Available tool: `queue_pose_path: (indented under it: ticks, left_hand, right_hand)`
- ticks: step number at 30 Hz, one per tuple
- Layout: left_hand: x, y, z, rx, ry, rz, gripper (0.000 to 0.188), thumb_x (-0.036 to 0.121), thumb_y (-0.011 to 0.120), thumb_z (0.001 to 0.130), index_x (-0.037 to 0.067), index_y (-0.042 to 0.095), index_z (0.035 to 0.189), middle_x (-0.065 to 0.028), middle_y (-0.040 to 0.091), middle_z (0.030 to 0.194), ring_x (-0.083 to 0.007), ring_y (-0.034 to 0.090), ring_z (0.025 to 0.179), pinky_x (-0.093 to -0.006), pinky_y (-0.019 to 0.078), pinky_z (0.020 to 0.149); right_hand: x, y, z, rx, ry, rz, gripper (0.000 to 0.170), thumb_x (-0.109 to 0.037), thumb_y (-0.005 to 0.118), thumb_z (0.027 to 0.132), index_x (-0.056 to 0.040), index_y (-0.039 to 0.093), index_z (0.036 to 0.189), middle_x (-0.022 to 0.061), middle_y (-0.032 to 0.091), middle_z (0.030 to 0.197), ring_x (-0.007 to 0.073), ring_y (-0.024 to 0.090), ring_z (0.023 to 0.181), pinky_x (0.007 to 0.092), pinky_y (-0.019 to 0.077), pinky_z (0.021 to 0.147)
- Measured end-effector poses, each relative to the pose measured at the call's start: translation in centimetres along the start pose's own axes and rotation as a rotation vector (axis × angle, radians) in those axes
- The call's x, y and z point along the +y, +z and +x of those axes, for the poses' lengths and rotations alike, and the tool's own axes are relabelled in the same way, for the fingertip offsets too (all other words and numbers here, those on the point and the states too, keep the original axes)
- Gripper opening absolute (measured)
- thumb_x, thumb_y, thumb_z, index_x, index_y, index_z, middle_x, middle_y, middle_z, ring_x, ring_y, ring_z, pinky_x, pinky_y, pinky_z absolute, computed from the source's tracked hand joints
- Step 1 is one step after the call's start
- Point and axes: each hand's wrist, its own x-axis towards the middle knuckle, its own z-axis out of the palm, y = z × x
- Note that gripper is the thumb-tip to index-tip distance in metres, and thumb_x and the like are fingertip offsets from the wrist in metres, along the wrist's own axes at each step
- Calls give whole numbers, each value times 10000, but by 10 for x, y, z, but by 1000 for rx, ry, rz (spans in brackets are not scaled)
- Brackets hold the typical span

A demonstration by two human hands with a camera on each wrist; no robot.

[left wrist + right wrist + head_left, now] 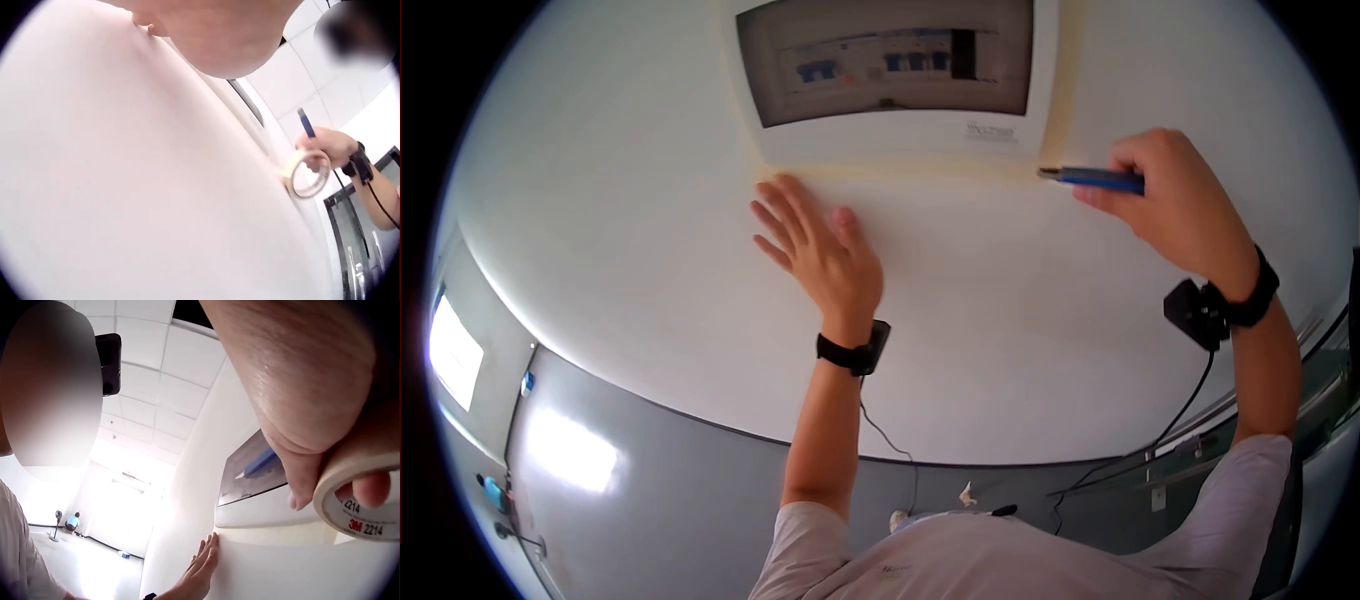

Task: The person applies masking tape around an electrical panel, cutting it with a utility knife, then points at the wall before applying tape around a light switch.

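Right hand holds a tape roll and a blue cutter, left hand rests flat on a white wall.

Nearest is the pale shirt (960, 560), with small chest print too blurred for reading; then the left hand (830, 255), its fingers spread and holding nothing, the fingertips at the left end of the tape strip (900, 169). The right hand (1185, 205) grasps both the blue cutter (1105, 180) and the tape roll (334, 515), whose inside reads "3M 2214"; the roll is close to the wall (1000, 330). The strip runs below the breaker box (880, 138), whose corner label (988, 131) is unreadable; behind its dark window are blue switches (916, 62). Far away are a stand fan (56, 525) and a person in blue (74, 522).
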Motion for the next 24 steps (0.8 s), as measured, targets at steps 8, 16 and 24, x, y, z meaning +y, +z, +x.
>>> queue_pose_path:
  ticks: [8,16,24]
  left_hand:
    - [106,27,-54,-408,598,-160,757,374,633,1042,50,387,1681,-169,360,1751,-423,220,1650,-617,101,1315]
    - [116,55,-48,-421,695,-164,726,320,696,984,8,461,1596,-163,483,1666,-390,342,1603,-603,158,1304]
    - [114,48,-34,-426,771,-269,734,87,586,744,-50,533,1463,-233,480,1652,-410,385,1576,-551,243,1274]
  right_hand:
    - [27,13,-10,32,-14,99,503,-425,880,864,32,696,761,221,629,691,368,613,627,418,486,611]
    - [33,32,-19,246,-128,68,443,-320,919,809,24,651,732,198,584,654,350,566,577,418,469,601]
    - [19,23,-16,1,-33,103,501,-475,884,821,-1,742,896,192,745,852,388,728,844,464,581,765]
